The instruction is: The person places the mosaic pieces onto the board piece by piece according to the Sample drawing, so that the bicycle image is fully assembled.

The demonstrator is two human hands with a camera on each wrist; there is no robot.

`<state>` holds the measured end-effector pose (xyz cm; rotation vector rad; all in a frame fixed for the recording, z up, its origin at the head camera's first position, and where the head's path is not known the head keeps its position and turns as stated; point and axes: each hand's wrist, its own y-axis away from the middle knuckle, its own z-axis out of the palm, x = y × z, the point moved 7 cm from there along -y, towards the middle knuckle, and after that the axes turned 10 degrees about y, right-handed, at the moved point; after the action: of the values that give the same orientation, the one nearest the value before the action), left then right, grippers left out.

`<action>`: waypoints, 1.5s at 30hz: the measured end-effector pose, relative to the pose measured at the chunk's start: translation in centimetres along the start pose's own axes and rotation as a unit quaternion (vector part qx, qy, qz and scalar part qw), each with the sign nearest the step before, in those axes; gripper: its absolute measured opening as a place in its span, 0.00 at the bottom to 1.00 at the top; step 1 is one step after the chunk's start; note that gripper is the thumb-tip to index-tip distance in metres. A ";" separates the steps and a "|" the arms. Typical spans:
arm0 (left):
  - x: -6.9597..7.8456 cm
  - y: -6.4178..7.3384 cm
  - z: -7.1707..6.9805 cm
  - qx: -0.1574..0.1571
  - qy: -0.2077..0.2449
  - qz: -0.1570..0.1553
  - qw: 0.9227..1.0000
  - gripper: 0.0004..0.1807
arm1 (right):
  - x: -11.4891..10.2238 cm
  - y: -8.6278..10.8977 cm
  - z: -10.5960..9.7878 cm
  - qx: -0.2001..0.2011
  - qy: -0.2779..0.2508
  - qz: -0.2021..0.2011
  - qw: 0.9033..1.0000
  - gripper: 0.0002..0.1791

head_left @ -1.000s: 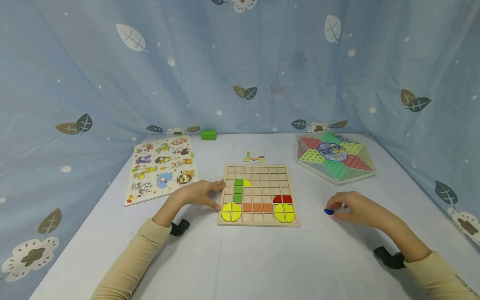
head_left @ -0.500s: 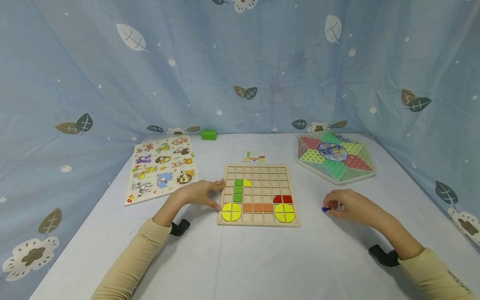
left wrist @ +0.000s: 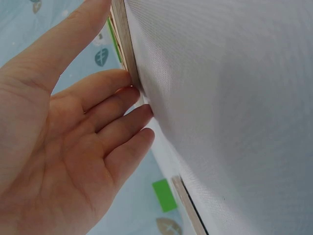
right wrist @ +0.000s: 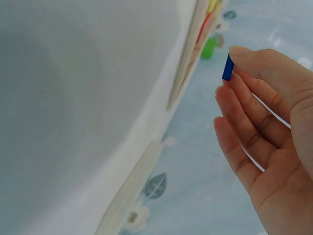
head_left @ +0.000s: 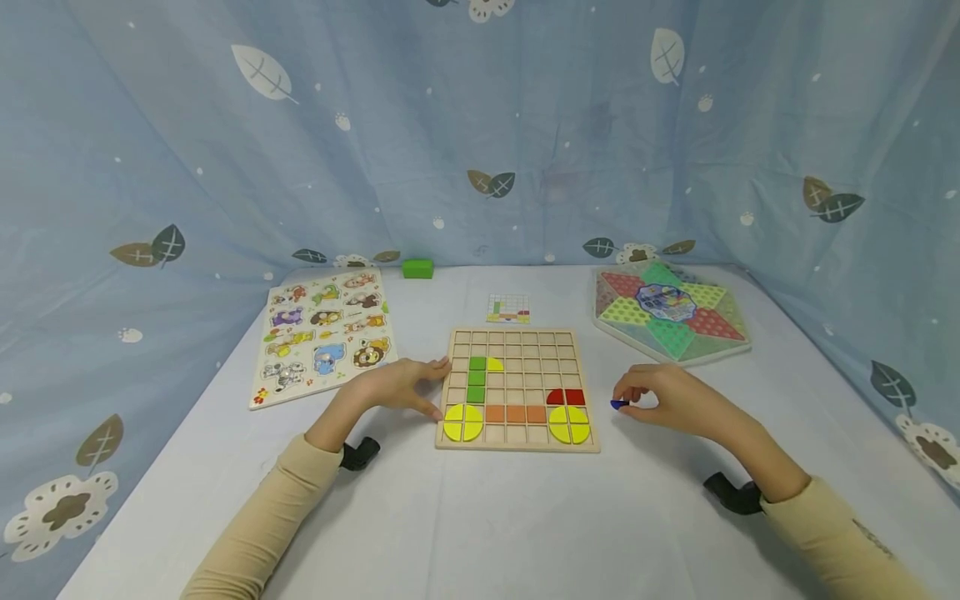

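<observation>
In the head view a wooden grid board [head_left: 534, 367] lies on the table, bearing green squares [head_left: 476, 378], yellow quarter-circles [head_left: 462, 423], orange squares [head_left: 516, 414] and red pieces [head_left: 573, 397]. My left hand [head_left: 397, 387] rests against the board's left edge, fingers and thumb extended; the left wrist view shows the fingertips right at its wooden side [left wrist: 128, 49]. Just right of the board, my right hand [head_left: 671, 398] pinches a small dark blue piece [right wrist: 228, 67] between thumb and fingers. The fingertips partly hide that piece.
Behind the board lies a small printed card [head_left: 508, 308] with a coloured grid pattern. An animal puzzle board [head_left: 322, 337] lies at the left, a hexagonal star-patterned game board [head_left: 671, 312] at the back right. A green block [head_left: 417, 268] stands by the patterned curtain [head_left: 480, 125].
My right hand has moved left and away from me toward the grid board, carrying the blue piece. The left hand has stayed at the board's edge.
</observation>
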<state>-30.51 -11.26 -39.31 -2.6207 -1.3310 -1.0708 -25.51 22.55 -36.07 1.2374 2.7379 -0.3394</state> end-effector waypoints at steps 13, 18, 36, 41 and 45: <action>-0.1 -0.2 -0.2 -0.002 -0.005 -0.005 1.000 0.50 | -4.2 -4.1 0.4 -0.015 -0.037 -0.042 0.998 0.10; -0.1 -0.2 -0.1 -0.003 -0.001 -0.007 1.000 0.50 | -5.7 -5.4 1.2 -0.026 -0.065 -0.053 0.996 0.08; -0.1 -0.1 -0.1 0.000 -0.006 -0.004 1.000 0.50 | -9.1 -8.4 3.9 -0.052 -0.087 -0.090 0.991 0.05; -0.1 0.0 -0.1 0.002 0.003 -0.003 1.000 0.50 | -10.0 -9.0 4.6 -0.065 -0.071 -0.097 0.991 0.05; -0.1 0.0 -0.1 0.001 0.003 -0.001 1.000 0.50 | -10.4 -9.3 4.9 -0.066 -0.050 -0.102 0.991 0.04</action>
<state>-30.62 -11.34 -39.31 -2.6127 -1.3333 -1.0757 -25.60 7.83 -37.31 0.8867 2.7545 -0.2284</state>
